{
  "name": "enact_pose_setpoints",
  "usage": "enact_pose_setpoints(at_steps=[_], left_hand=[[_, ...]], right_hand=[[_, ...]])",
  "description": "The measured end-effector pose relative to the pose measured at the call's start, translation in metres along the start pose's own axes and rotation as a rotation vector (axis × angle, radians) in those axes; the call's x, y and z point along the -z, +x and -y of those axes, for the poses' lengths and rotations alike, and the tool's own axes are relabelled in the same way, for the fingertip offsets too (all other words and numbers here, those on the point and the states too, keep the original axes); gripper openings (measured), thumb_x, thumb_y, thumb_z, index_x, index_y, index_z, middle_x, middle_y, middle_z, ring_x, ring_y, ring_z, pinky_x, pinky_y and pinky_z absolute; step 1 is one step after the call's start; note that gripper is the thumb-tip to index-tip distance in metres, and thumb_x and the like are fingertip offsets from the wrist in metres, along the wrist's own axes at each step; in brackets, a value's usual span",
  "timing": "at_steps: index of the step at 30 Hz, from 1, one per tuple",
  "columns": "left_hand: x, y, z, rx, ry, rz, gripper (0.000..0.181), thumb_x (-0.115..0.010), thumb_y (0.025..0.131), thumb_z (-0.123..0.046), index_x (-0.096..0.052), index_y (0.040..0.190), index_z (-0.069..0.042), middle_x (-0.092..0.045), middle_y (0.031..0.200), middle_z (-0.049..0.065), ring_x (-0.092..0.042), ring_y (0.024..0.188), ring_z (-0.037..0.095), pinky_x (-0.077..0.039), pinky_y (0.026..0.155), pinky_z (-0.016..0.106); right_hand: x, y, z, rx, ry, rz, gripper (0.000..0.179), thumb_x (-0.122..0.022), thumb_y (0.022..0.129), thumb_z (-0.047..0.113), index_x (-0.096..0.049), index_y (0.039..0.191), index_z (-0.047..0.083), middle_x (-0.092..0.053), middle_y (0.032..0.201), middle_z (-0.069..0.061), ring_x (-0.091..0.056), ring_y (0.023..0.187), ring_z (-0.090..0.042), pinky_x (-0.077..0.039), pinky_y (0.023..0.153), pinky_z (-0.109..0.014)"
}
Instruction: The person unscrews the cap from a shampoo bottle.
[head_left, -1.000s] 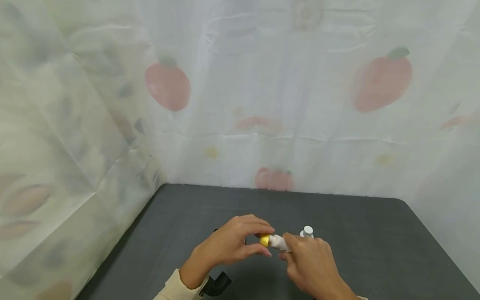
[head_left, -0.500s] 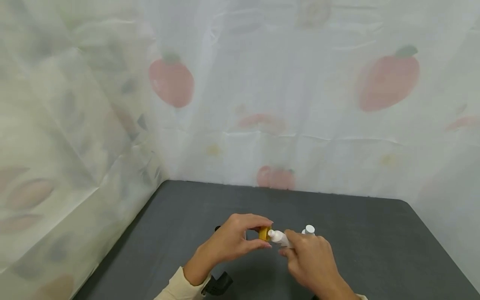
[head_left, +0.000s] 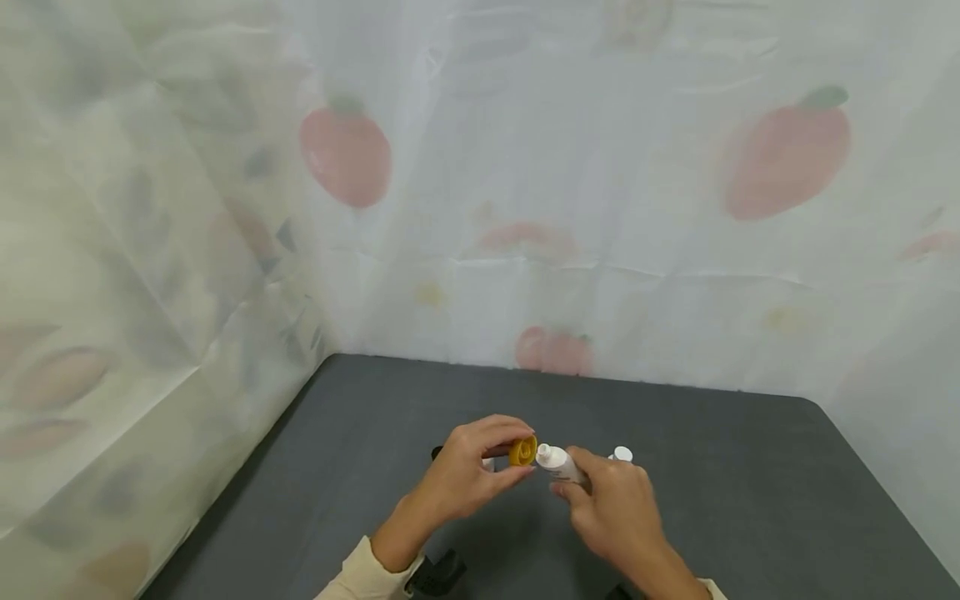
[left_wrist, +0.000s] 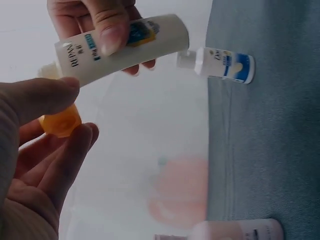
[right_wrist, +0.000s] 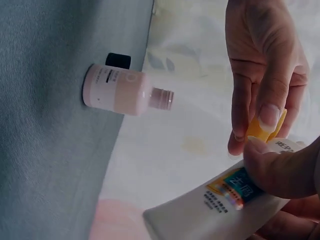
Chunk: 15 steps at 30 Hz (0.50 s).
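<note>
My left hand (head_left: 468, 471) pinches a yellow bottle cap (head_left: 522, 451) between thumb and fingers, its hollow underside facing the head camera. In my right hand (head_left: 618, 504) is a white shampoo bottle (head_left: 562, 467), gripped around its body and tilted with its bare neck toward the cap. Cap and neck are side by side, a small gap apart in the head view. The left wrist view shows the label on the shampoo bottle (left_wrist: 120, 50), with the left thumb overlapping its neck end. The right wrist view has the yellow cap (right_wrist: 265, 130) partly hidden behind fingers.
A white and blue Dove bottle (left_wrist: 230, 65) stands on the dark table (head_left: 750, 500), mostly behind my right hand in the head view. A pink bottle (right_wrist: 117, 90) with an uncovered neck stands beyond my left hand, a small black object (right_wrist: 118, 60) beside it.
The yellow cap has come off the shampoo bottle's neck and turned so its inside shows. Both hands have risen slightly, still holding cap and bottle.
</note>
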<state>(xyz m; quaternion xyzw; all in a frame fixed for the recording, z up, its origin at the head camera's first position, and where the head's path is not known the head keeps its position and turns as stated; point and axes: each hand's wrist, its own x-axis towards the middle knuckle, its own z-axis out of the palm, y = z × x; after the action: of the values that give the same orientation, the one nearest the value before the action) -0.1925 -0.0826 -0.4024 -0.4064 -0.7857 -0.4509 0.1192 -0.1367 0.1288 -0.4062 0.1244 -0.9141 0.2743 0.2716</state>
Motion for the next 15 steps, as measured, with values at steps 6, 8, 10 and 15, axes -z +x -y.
enact_pose_setpoints(at_steps=[6, 8, 10, 15], left_hand=[[-0.011, -0.005, 0.003, 0.067, -0.051, -0.141, 0.034, -0.084, 0.088, -0.006, -0.074, 0.12, -0.005, -0.071, 0.12, 0.008, -0.075, 0.108, 0.024, -0.062, 0.091, 0.025], [-0.016, -0.006, 0.005, 0.084, -0.071, -0.185, 0.034, -0.084, 0.088, -0.005, -0.073, 0.12, -0.007, -0.072, 0.12, 0.009, -0.075, 0.108, 0.025, -0.062, 0.091, 0.027], [-0.022, -0.007, 0.006, 0.107, -0.089, -0.22, 0.035, -0.083, 0.087, -0.002, -0.073, 0.12, -0.006, -0.072, 0.119, 0.01, -0.075, 0.108, 0.026, -0.062, 0.091, 0.028], [-0.033, -0.01, 0.008, 0.191, -0.085, -0.296, 0.037, -0.083, 0.085, 0.003, -0.074, 0.119, -0.007, -0.076, 0.117, 0.01, -0.076, 0.107, 0.025, -0.062, 0.09, 0.027]], right_hand=[[-0.007, 0.002, -0.003, -0.119, 0.08, 0.019, 0.03, -0.093, 0.074, 0.018, -0.081, 0.101, 0.019, -0.079, 0.085, 0.006, -0.069, 0.071, -0.006, -0.055, 0.064, -0.031], [-0.009, 0.003, -0.004, -0.162, 0.113, 0.035, 0.029, -0.093, 0.076, 0.019, -0.081, 0.103, 0.018, -0.08, 0.087, 0.004, -0.071, 0.074, -0.008, -0.057, 0.067, -0.034], [-0.011, 0.004, -0.004, -0.207, 0.15, 0.046, 0.029, -0.092, 0.078, 0.019, -0.081, 0.104, 0.018, -0.081, 0.089, 0.003, -0.072, 0.077, -0.01, -0.058, 0.068, -0.035], [-0.015, 0.007, -0.007, -0.281, 0.239, 0.044, 0.03, -0.091, 0.08, 0.017, -0.081, 0.107, 0.014, -0.082, 0.095, -0.002, -0.077, 0.085, -0.014, -0.062, 0.074, -0.038]])
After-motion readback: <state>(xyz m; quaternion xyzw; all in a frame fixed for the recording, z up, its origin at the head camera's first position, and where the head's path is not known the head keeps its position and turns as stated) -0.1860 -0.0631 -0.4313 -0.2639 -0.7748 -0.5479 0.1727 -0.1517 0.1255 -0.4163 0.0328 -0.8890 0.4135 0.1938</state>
